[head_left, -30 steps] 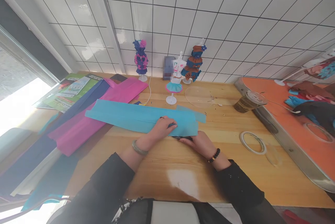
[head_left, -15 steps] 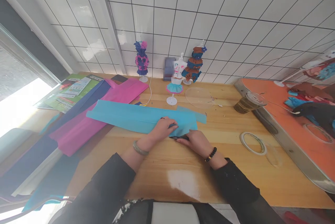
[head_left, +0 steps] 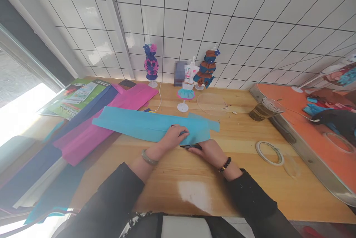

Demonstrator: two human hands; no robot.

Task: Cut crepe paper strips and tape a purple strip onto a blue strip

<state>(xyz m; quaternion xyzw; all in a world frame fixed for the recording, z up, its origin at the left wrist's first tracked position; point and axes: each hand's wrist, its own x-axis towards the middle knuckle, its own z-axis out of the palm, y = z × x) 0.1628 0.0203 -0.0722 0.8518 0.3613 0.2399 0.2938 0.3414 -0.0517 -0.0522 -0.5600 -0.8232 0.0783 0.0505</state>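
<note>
A long folded strip of light blue fabric (head_left: 139, 123) lies across the table, its left end over a pink fabric piece. My left hand (head_left: 174, 136) is closed on the strip's near edge, and a small dark blue bit shows by its fingertips. Just to the right, my right hand (head_left: 210, 150) is closed around dark scissors (head_left: 191, 146), low against the strip's front edge. My fingers hide most of the scissors' handles. A short separate-looking blue flap (head_left: 213, 125) sticks out at the strip's right end.
Pink fabric (head_left: 80, 139) and dark blue fabric lie at the left beside green printed packets (head_left: 75, 98). Small dressed mannequins (head_left: 183, 107) stand along the tiled wall. At the right are a tape roll (head_left: 269, 153), a lidded plastic cup (head_left: 263, 110) and an orange tray (head_left: 311, 137).
Almost nothing differs. My right hand and the scissors have shifted very slightly, with the blades now showing a little more in front of the strip.
</note>
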